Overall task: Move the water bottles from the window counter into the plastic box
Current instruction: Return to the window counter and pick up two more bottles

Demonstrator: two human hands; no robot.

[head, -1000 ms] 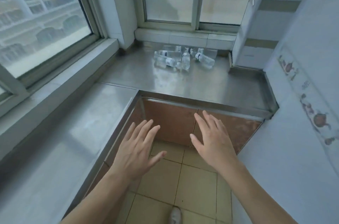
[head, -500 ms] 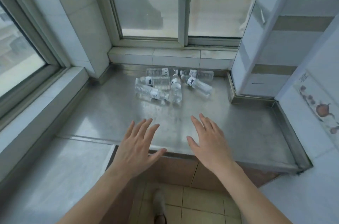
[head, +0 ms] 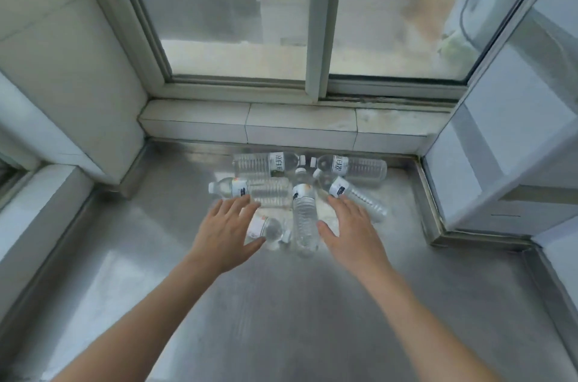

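Several clear water bottles with white labels lie on their sides in a cluster on the steel window counter (head: 281, 303), close to the tiled sill. One bottle (head: 305, 219) points toward me between my hands. Another bottle (head: 266, 228) lies partly under my left hand (head: 226, 233), which hovers over it with fingers spread. My right hand (head: 352, 234) is open too, its fingertips at the bottle (head: 356, 197) lying diagonally on the right. Two more bottles (head: 266, 162) (head: 353, 165) rest against the back. The plastic box is out of view.
A sliding window (head: 312, 22) stands behind the sill. A tiled pillar (head: 72, 69) rises at the left and a wall column (head: 506, 131) at the right, boxing in the counter's back corner. The counter has a raised rim on the right.
I have stepped closer and both hands have reached forward across the counter to the bottles. The left hand now covers the nearest bottle; neither hand has closed.
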